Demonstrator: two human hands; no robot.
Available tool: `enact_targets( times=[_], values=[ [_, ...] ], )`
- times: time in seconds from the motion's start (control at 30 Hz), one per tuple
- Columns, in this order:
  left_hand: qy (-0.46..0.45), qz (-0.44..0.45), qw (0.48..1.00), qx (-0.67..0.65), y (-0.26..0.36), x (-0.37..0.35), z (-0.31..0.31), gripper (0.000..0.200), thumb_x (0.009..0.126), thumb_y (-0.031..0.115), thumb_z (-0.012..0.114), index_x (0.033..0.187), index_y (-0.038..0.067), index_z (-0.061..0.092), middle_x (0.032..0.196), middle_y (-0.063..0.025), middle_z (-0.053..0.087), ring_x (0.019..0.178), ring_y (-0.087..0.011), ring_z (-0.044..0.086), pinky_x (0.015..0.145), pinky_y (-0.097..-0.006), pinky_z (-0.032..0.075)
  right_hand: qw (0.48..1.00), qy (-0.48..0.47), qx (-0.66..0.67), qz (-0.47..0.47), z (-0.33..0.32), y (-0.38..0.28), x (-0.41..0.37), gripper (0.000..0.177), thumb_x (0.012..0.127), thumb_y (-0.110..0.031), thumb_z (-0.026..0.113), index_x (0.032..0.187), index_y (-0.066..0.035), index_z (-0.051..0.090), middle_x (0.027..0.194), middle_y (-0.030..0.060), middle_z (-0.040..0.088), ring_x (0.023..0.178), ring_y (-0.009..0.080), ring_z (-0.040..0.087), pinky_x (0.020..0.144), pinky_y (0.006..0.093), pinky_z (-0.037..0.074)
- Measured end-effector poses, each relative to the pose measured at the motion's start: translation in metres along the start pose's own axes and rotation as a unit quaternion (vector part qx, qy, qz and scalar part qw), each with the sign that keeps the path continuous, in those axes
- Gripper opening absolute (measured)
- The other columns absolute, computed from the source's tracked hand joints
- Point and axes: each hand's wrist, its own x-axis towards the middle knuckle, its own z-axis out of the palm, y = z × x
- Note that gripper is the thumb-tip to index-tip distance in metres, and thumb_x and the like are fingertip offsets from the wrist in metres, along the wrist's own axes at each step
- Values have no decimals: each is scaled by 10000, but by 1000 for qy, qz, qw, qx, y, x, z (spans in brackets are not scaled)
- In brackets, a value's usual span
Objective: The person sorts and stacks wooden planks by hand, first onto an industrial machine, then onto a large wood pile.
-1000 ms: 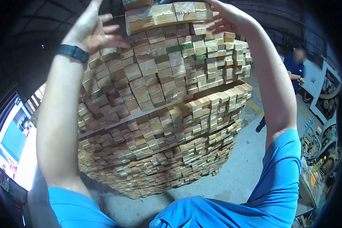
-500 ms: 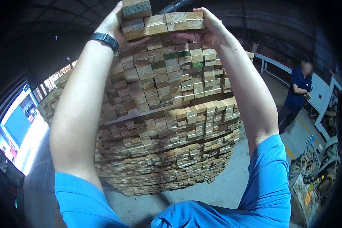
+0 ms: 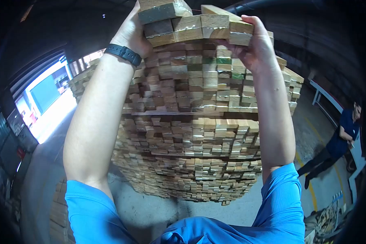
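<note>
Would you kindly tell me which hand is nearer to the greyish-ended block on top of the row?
Left: the left hand is close beside the greyish-ended block; the right hand is at the opposite end of the row.

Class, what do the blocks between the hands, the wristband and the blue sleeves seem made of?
Blocks: wood, mostly bare-looking; pale tan ends with faint grain.
Wristband: possibly rubber or plastic, matt; dark, smoothly curving.
Blue sleeves: matt fabric, fibre unclear; soft creases show.
</note>
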Motion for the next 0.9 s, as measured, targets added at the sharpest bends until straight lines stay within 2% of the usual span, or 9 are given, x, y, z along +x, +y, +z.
enact_targets(
  times=[0.07,0.2,0.3,0.37,0.43,0.47,0.57,0.7,0.9],
  values=[
    [-4,-3,1000,-10,10,-12,-4,308,948,269,717,1089,-5,725,1045,-95,753,921,-193,723,836,-349,605,999,16,29,-26,15,1,-3,567,930,-338,658,1267,91,503,1203,235,595,1075,367,677,877,478,661],
    [58,-35,992,-106,25,-47,-11,509,1010,508,558,1215,64,700,1188,-73,728,1050,-208,700,893,-382,592,998,0,68,-17,48,6,-22,455,946,-290,650,1238,45,552,1204,207,616,1102,331,664,956,511,610],
    [167,-53,981,-86,44,-80,-10,566,1004,568,534,1244,83,699,1212,-74,725,1076,-221,696,907,-386,585,995,17,102,-13,72,26,-34,368,927,-377,694,1108,-57,699,990,103,731,875,232,715,748,382,602],
    [181,-94,977,-61,59,-107,-17,663,957,643,556,1307,93,679,1253,-101,711,1126,-249,683,939,-409,575,995,0,96,-12,94,39,-47,376,921,-327,671,1171,-48,644,1037,79,700,903,209,706,762,369,610],
    [178,-1,981,-76,62,-147,-57,568,912,367,767,1361,103,541,1325,-106,636,1187,-242,636,960,-415,567,992,-27,124,10,113,54,-55,364,924,-323,675,1150,-38,654,1029,81,706,902,213,710,773,369,612],
    [203,52,978,7,66,-167,-62,660,896,599,695,1378,175,542,1373,-80,605,1223,-247,618,984,-453,557,990,-41,131,4,127,60,-64,363,926,-318,672,1146,-30,655,1043,87,709,900,209,715,757,353,614],
    [244,65,966,64,102,-234,-68,496,972,470,642,1385,215,540,1336,-61,625,1224,-230,621,983,-405,555,988,-59,142,14,168,89,-85,389,925,-323,676,1168,-20,653,1068,92,716,884,211,724,748,321,614],
    [332,16,934,129,163,-312,-19,796,906,657,649,1346,-1,560,1272,-140,633,1184,-235,609,1017,-352,489,977,-59,181,97,235,136,-134,496,925,-359,665,1278,-13,627,1167,120,700,1021,239,703,837,386,609],
    [455,38,860,228,222,-473,12,886,938,603,646,1486,-63,444,1345,-173,606,1224,-203,570,1050,-325,452,911,-210,271,231,343,242,-209,595,941,-382,642,1373,19,562,1275,140,658,1174,253,637,1010,396,509]
  ],
)
